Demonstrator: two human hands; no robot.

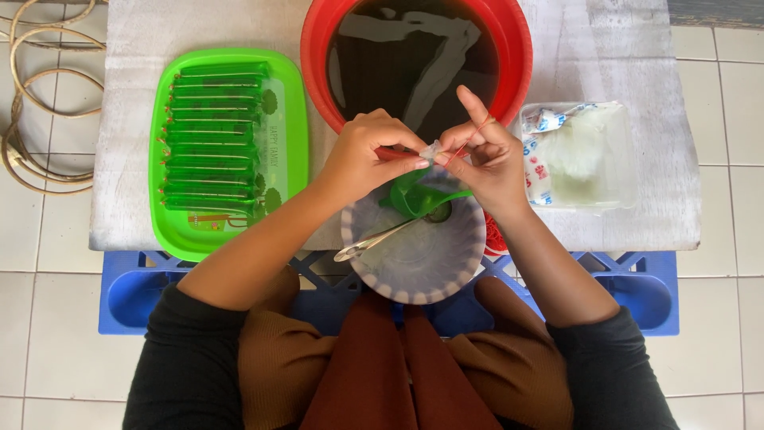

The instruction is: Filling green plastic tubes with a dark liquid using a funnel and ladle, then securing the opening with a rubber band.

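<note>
My left hand (364, 155) pinches the clear twisted top of a small plastic packet (430, 150) over a pale bowl (414, 275). My right hand (485, 155) meets it from the right, with a red rubber band (474, 132) stretched around its fingers by the packet's neck. Below the hands, a green funnel (418, 199) and a metal spoon (370, 241) rest in the bowl. A red basin (517, 56) of dark liquid stands just behind my hands.
A green tray (290, 119) at the left holds a row of several long filled green packets (211, 135). A bag of clear plastic wrappers (581, 155) lies at the right. All rest on a white board (637, 215) over a blue crate (652, 295). Cords (32, 119) lie on the tiled floor.
</note>
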